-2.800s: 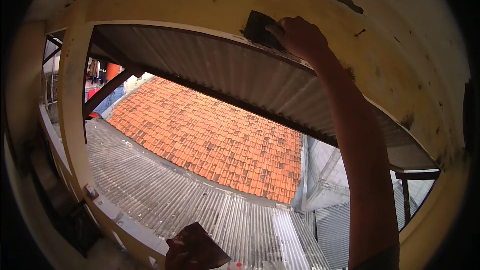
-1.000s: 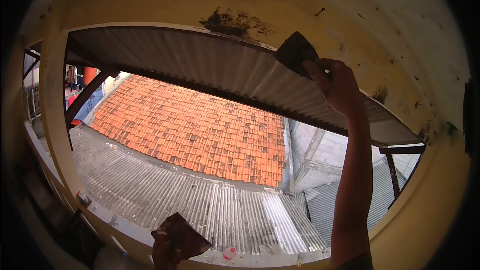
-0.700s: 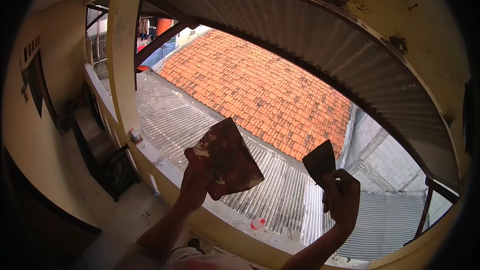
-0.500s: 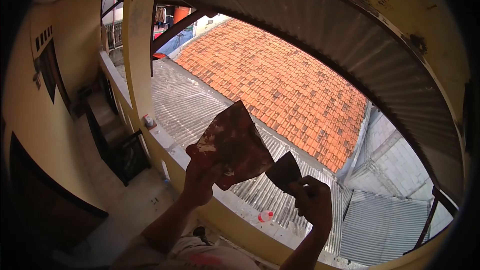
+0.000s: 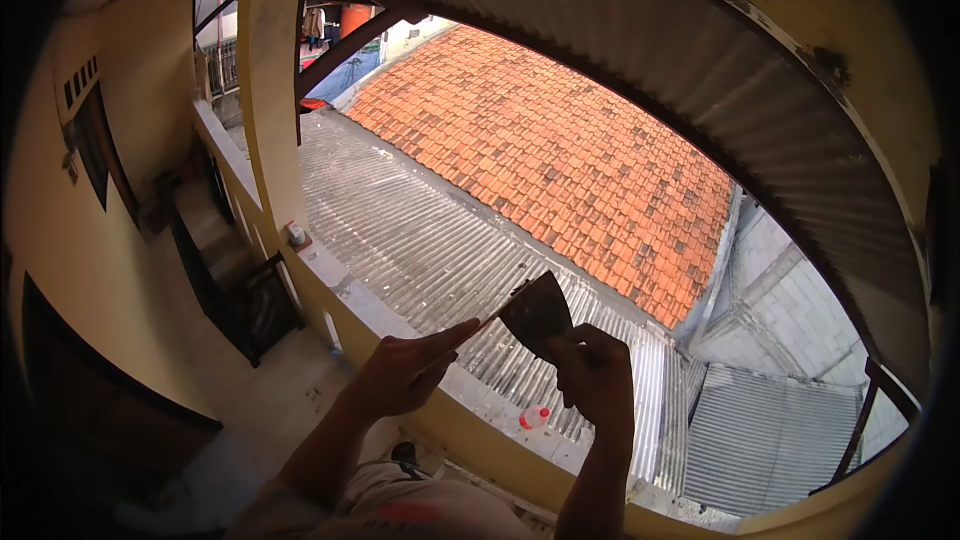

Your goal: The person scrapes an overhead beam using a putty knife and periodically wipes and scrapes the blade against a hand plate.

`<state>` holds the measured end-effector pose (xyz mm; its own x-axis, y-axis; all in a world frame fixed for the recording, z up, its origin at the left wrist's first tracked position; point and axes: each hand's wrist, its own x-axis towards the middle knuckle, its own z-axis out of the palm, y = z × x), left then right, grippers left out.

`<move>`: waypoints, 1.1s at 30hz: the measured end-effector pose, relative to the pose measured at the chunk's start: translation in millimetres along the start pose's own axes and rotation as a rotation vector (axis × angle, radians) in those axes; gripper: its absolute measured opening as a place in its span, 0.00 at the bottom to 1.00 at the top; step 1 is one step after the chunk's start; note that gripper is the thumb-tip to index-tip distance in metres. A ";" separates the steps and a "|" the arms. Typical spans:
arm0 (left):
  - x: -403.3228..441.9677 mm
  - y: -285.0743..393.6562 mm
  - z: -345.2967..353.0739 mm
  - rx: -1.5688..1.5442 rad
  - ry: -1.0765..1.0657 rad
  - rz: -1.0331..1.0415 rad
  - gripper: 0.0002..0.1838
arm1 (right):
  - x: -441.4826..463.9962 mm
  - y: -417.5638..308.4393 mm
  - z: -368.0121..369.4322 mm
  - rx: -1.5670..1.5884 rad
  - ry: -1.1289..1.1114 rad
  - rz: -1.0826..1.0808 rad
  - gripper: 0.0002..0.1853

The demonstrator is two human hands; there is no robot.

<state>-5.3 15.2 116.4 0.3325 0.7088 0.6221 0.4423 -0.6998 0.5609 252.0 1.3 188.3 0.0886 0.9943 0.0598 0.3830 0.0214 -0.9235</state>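
Note:
My left hand [image 5: 408,372] grips a flat, stained plate [image 5: 487,323], which is turned so that little more than its thin edge shows. In my right hand [image 5: 597,377] is a putty knife [image 5: 537,317], held by the handle with its wide dark blade pointing up and to the left. The blade is at the plate's far edge, and a small dark lump shows where they meet. Whether blade and plate touch is hard to make out. Both hands are held up over the balcony wall's ledge.
The balcony wall's pale ledge [image 5: 350,292] runs below my hands. On it stand a clear bottle with red on it [image 5: 534,417] and a small container [image 5: 296,233]. Beyond lie corrugated roofing [image 5: 400,210] and an orange tiled roof [image 5: 560,160]. A dark railing [image 5: 262,315] is at left.
The plate has turned from showing its broad, stained face to nearly edge-on. The putty knife has moved left and up to the plate's far edge.

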 end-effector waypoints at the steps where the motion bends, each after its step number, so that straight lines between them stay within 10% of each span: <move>1: 3.1 -2.0 1.8 0.101 0.040 0.039 0.36 | 2.4 1.3 1.4 -0.022 0.009 -0.001 0.12; 13: 5.7 -54.9 -31.3 0.507 -0.037 0.164 0.42 | 28.8 3.9 -0.6 -0.033 -0.094 -0.018 0.15; 16: 14.1 -57.2 -38.0 0.371 -0.031 -0.074 0.35 | 36.1 -24.3 -17.3 0.151 -0.080 0.123 0.14; 20: 6.2 -63.4 -23.5 0.191 0.042 -0.209 0.29 | 62.6 -46.8 -49.2 0.358 -0.113 -0.275 0.15; 30: -42.5 -81.2 64.9 -0.215 -0.146 -0.216 0.25 | 161.2 -209.8 -138.4 -0.872 0.794 -1.401 0.22; 33: -45.9 -56.6 64.1 -0.349 -0.180 -0.198 0.25 | 166.8 -238.7 -145.5 -1.217 0.949 -1.270 0.23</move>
<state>7.8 27.9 21.0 0.4236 0.8145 0.3964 0.2140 -0.5152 0.8299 309.2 146.8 473.8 -0.4741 0.1003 0.8747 0.8804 0.0636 0.4699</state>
